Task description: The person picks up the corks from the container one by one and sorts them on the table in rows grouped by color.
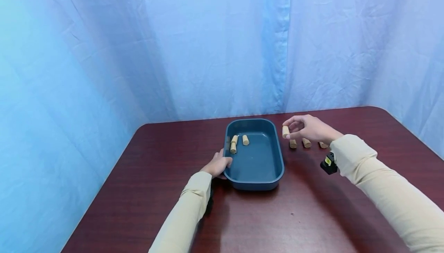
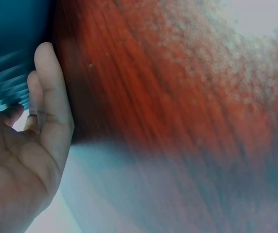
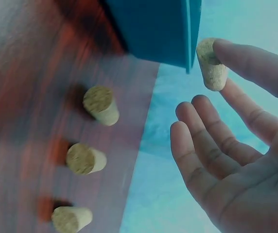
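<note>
My right hand (image 1: 308, 127) pinches a tapered cork stopper (image 1: 285, 131) between thumb and index finger, raised just beyond the right rim of a blue plastic bin (image 1: 254, 186). In the right wrist view the same cork (image 3: 214, 73) stands near the bin's edge (image 3: 187, 43), the other fingers spread apart from it. My left hand (image 1: 217, 165) holds the bin's left side, thumb over the rim. The left wrist view shows its fingers (image 2: 51, 87) along the outer wall. Inside the bin are three corks (image 1: 245, 140), grouped at the left.
Three more corks lie in a row on the dark red wooden table (image 1: 166, 156), right of the bin: a near one (image 1: 293, 144), a middle one (image 1: 306, 143) and one partly under the right wrist (image 1: 323, 145). Pale blue curtains (image 1: 215, 52) hang around the table's back and sides.
</note>
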Tool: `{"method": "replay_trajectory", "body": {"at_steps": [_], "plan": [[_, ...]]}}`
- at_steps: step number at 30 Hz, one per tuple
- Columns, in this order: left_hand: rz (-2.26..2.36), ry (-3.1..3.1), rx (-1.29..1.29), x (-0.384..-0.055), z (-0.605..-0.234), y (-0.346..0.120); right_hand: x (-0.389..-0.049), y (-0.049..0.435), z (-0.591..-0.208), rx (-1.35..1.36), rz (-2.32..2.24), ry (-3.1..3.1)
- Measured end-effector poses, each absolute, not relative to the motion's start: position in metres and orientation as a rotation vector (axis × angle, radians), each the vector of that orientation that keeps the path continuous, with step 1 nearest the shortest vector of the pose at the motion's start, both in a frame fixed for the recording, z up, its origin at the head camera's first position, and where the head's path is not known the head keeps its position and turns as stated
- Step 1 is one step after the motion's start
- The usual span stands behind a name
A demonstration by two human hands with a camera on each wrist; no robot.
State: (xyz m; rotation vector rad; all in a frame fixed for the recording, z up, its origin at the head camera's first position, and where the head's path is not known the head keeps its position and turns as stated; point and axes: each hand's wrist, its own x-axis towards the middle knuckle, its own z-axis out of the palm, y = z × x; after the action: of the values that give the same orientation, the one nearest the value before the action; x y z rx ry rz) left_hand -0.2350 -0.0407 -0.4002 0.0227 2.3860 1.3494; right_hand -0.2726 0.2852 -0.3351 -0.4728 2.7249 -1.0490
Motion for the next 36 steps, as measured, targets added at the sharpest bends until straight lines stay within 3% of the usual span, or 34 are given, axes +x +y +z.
{"method": "replay_trajectory", "body": {"at_steps": [9,36], "plan": [[1.362,2.381,0.022,-0.236,-0.401,-0.043,-0.267,0.298,-0.351,-0.491,-1.157,2.599],[1.362,2.372,0.036,-0.234,-0.398,-0.045,-0.251,0.307,-0.382,-0.53,-0.922,2.706]]}}
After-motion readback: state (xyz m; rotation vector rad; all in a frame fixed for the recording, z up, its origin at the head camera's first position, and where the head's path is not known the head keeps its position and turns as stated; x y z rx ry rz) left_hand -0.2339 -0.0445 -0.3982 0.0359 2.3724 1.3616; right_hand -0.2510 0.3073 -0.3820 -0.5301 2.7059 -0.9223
